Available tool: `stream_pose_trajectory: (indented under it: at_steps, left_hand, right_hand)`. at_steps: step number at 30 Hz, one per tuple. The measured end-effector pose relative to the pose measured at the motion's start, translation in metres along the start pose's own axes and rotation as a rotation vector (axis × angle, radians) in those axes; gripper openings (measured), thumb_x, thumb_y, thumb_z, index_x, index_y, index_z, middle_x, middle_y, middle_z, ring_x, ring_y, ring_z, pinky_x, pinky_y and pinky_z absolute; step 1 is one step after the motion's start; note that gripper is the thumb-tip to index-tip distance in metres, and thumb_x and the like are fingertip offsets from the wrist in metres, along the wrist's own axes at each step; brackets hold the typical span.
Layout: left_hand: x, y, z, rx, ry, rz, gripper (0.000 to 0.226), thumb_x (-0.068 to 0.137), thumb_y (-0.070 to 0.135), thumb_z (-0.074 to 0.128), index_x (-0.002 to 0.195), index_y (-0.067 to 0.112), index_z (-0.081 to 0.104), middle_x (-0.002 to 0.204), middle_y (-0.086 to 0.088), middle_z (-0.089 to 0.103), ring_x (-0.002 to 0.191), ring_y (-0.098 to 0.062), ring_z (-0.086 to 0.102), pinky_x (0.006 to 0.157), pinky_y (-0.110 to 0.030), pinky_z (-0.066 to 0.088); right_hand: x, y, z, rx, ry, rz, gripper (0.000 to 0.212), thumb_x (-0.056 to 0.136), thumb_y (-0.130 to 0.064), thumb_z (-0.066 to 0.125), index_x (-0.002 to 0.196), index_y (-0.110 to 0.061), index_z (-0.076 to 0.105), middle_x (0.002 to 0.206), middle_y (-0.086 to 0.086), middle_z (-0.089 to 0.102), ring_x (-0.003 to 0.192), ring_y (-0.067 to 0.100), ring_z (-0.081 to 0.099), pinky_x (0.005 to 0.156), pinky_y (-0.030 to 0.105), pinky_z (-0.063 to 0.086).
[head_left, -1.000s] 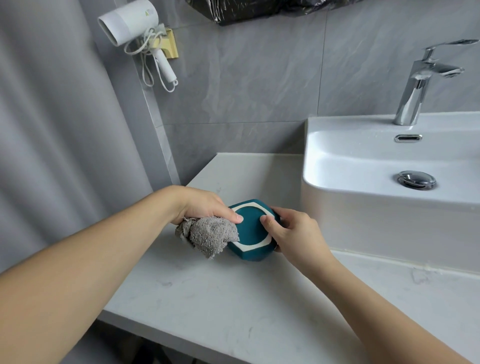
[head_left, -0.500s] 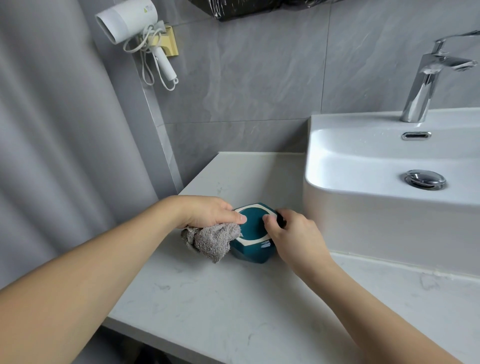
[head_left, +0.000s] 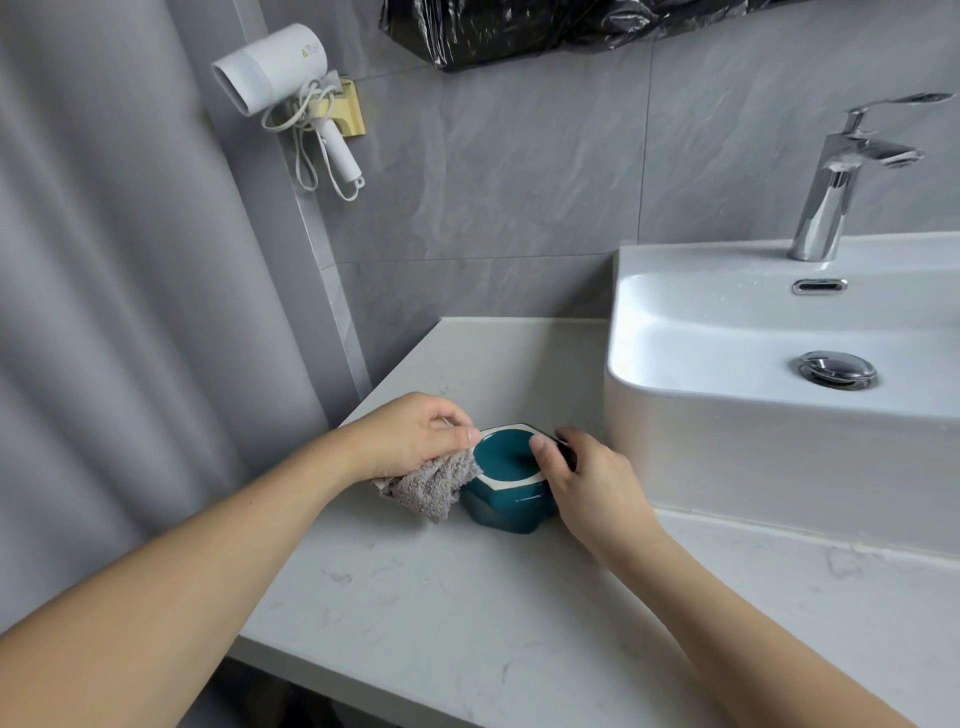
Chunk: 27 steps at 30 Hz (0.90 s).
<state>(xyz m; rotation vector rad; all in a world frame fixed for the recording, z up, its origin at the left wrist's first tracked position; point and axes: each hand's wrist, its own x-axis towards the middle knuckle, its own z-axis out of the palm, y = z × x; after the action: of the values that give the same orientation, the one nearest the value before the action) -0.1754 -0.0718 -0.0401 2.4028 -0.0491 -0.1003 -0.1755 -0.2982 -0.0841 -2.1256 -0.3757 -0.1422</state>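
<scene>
A teal dish (head_left: 503, 457) with a white rim stands on the worktop (head_left: 441, 623) toward its back edge, just beside the basin's (head_left: 727, 441) left wall. Its mouth faces up, tipped slightly toward the camera, and it is about as wide as long. The right grip (head_left: 587, 478) holds its right rim, thumb inside, hiding that side. The left grip (head_left: 415, 436) bunches a grey cloth (head_left: 431, 486) against the left rim. A hair dryer (head_left: 275, 67) hangs on the wall. Something dark behind the right fingers is hard to make out.
</scene>
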Motion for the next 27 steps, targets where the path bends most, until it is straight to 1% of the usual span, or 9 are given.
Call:
stream_pose_trajectory:
  at_steps: [2,5,9,13,17,20,22,25,27]
  left_hand:
    - [0.005,0.004,-0.009,-0.004,0.083,0.066,0.018,0.091,0.037,0.068,0.093,0.019,0.073,0.08,-0.008,0.073,0.072,-0.013,0.055,0.074,-0.03,0.043]
    - [0.022,0.018,-0.018,-0.001,0.266,0.17,0.023,0.096,0.024,0.063,0.088,0.004,0.072,0.072,-0.014,0.063,0.07,-0.013,0.051,0.067,-0.024,0.04]
    - [0.058,0.031,-0.001,-0.064,0.413,0.227,0.034,0.094,0.033,0.063,0.079,0.003,0.067,0.065,-0.004,0.047,0.062,-0.013,0.04,0.059,-0.027,0.035]
    - [0.077,0.027,0.032,-0.116,0.307,0.229,0.039,0.094,0.037,0.062,0.068,0.008,0.06,0.058,-0.002,0.036,0.05,-0.01,0.031,0.051,-0.025,0.032]
    - [0.085,0.018,0.049,-0.158,0.143,0.148,0.044,0.086,0.053,0.063,0.063,0.015,0.065,0.065,-0.005,0.046,0.062,-0.015,0.042,0.064,-0.034,0.042]
    - [0.081,0.02,0.05,-0.269,0.056,0.135,0.03,0.079,0.029,0.056,0.067,0.005,0.068,0.068,-0.006,0.067,0.067,-0.019,0.06,0.072,-0.034,0.05]
    - [0.075,0.019,0.047,-0.323,0.033,0.157,0.03,0.072,0.016,0.048,0.083,0.006,0.075,0.086,-0.011,0.076,0.085,-0.02,0.069,0.082,-0.032,0.052]
    - [0.06,0.014,0.045,-0.377,0.059,0.152,0.034,0.068,0.012,0.045,0.086,0.015,0.074,0.082,0.003,0.075,0.077,-0.003,0.068,0.072,-0.017,0.052]
    - [0.05,0.01,0.046,-0.415,0.095,0.137,0.031,0.07,0.012,0.047,0.087,0.019,0.072,0.083,0.006,0.074,0.075,-0.002,0.067,0.07,-0.015,0.051]
  right_hand:
    - [-0.007,0.001,-0.004,0.035,-0.053,0.001,0.047,0.093,-0.056,0.054,0.116,-0.015,0.054,0.103,-0.007,0.061,0.098,0.019,0.055,0.084,0.033,0.046]
    - [-0.017,0.006,-0.001,0.031,-0.127,0.001,0.078,0.069,-0.072,0.069,0.126,-0.027,0.041,0.111,-0.016,0.053,0.109,0.012,0.046,0.092,0.03,0.044]
    - [-0.02,0.017,0.01,-0.031,-0.123,0.006,0.1,0.049,-0.083,0.071,0.13,-0.034,0.037,0.124,-0.018,0.052,0.121,0.009,0.038,0.097,0.029,0.042]
    - [-0.017,0.018,0.014,-0.06,-0.097,-0.004,0.11,0.045,-0.084,0.071,0.136,-0.033,0.034,0.127,-0.018,0.051,0.123,0.009,0.037,0.099,0.03,0.042]
    - [-0.016,0.015,0.015,-0.159,-0.082,-0.025,0.106,0.046,-0.087,0.068,0.129,-0.029,0.038,0.121,-0.017,0.052,0.12,0.01,0.043,0.1,0.03,0.04]
    - [-0.014,0.014,0.015,-0.22,-0.062,-0.042,0.098,0.047,-0.087,0.065,0.122,-0.029,0.04,0.116,-0.017,0.055,0.114,0.01,0.049,0.099,0.03,0.04]
    - [-0.013,0.014,0.015,-0.214,-0.06,-0.036,0.096,0.048,-0.086,0.066,0.12,-0.029,0.041,0.114,-0.017,0.055,0.112,0.011,0.049,0.098,0.03,0.04]
    - [-0.014,0.013,0.014,-0.214,-0.069,-0.031,0.094,0.048,-0.085,0.068,0.12,-0.03,0.042,0.113,-0.017,0.056,0.112,0.011,0.049,0.098,0.03,0.04]
    - [-0.015,0.012,0.013,-0.216,-0.07,-0.029,0.093,0.048,-0.085,0.068,0.12,-0.03,0.042,0.113,-0.016,0.057,0.111,0.012,0.05,0.098,0.03,0.04]
